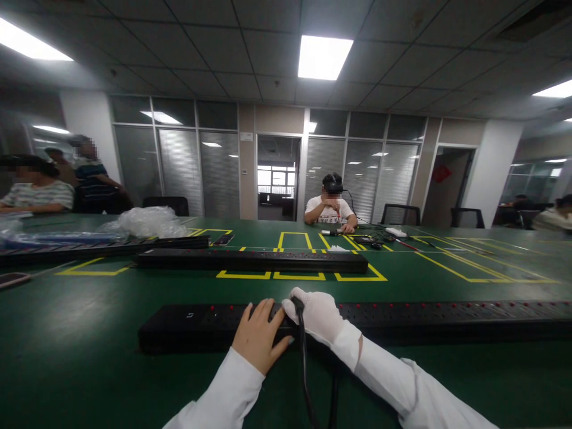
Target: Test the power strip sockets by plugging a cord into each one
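A long black power strip (187, 325) with a row of small red dots lies across the green table in front of me. My left hand (260, 336), bare, rests on its top with the fingers spread. Just right of it, my right hand (315, 313) in a white glove is closed on a black plug (297, 304) at the strip's top. From the plug a black cable (305, 375) runs down toward me. Whether the plug is seated in a socket cannot be made out.
Another black strip (250, 260) lies farther back, with clear plastic wrap (149, 222) at the left. Yellow tape (297, 276) marks the green table (89, 316). A person (330, 205) wearing a headset sits opposite, near cables and tools. Other people are at the far left and right.
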Demonstrator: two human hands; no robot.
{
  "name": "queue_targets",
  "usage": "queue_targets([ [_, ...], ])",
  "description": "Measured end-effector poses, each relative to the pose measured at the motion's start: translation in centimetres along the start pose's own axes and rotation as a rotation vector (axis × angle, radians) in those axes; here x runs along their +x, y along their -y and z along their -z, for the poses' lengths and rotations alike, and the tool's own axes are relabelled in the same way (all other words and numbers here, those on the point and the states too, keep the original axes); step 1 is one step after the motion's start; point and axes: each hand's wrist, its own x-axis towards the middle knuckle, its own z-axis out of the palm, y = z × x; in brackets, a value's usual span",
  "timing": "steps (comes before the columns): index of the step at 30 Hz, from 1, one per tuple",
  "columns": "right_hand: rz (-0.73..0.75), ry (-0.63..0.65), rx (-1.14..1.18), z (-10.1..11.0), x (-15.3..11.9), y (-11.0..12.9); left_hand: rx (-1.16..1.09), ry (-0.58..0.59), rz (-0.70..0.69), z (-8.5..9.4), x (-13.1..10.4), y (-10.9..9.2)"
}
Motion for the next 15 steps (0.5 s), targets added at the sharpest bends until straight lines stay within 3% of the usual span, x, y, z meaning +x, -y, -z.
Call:
queue_targets([
  [9, 0.038, -0.051, -0.025, 0.2, -0.37, 0.11, 0.009, -0.002, 0.013, 0.26, -0.02, -0.14],
  [15, 0.021, 0.027, 0.005, 0.21, 0.02, -0.15, 0.031, -0.016, 0.003, -0.04, -0.02, -0.03],
])
